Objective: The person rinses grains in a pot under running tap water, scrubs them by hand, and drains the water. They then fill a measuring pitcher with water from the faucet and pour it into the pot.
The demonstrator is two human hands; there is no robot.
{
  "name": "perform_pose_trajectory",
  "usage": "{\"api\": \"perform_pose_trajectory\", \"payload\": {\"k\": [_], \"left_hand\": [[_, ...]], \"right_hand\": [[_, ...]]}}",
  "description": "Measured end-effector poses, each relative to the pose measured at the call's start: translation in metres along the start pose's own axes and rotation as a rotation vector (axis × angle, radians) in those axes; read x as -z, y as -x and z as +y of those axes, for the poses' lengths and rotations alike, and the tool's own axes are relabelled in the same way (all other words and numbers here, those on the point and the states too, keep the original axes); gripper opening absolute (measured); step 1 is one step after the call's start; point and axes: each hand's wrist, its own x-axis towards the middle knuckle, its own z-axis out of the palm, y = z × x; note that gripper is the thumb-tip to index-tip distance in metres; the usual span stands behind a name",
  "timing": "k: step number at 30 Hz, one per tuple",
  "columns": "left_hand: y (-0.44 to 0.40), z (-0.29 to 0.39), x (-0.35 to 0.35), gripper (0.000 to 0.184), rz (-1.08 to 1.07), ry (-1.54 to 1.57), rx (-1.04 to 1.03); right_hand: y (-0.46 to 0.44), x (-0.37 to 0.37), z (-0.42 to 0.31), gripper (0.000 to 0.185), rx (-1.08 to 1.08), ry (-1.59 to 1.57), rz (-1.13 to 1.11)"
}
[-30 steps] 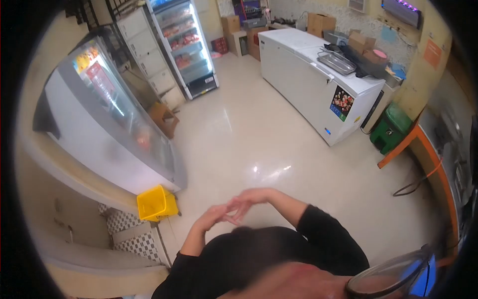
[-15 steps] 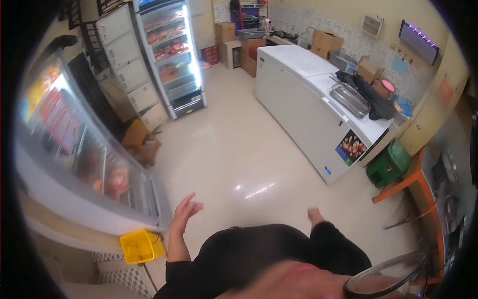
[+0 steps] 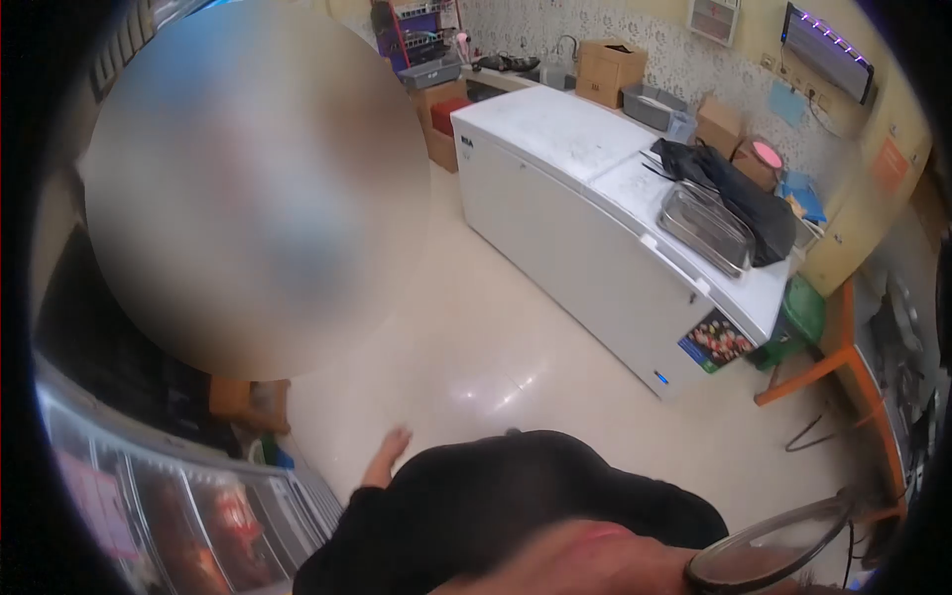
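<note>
My left hand hangs low beside my black-clothed torso, over the pale tiled floor. It looks small here, its fingers loosely extended, and nothing shows in it. Nearest to it is the glass-fronted display fridge at lower left, with red and orange packs behind the glass; hand and fridge are apart. My right hand is out of sight, hidden behind my body or sleeve. An eyeglass lens fills part of the bottom right.
A long white chest freezer stands ahead to the right, bearing a metal tray and a black bag. An orange-edged table and green bin are at right. A blurred round patch covers the upper left.
My view has swung left, and the chest freezer looks nearer. My left hand has dropped lower; my right hand has gone out of sight. A blurred patch now covers the upright fridge area.
</note>
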Motion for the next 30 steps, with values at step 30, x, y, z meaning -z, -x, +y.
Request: {"api": "perform_pose_trajectory", "payload": {"k": [30], "left_hand": [[-0.617,0.239,0.411,0.044,0.101,0.681,0.179]], "right_hand": [[-0.410,0.719,-0.394,0.037,0.506,-0.953,0.422]]}}
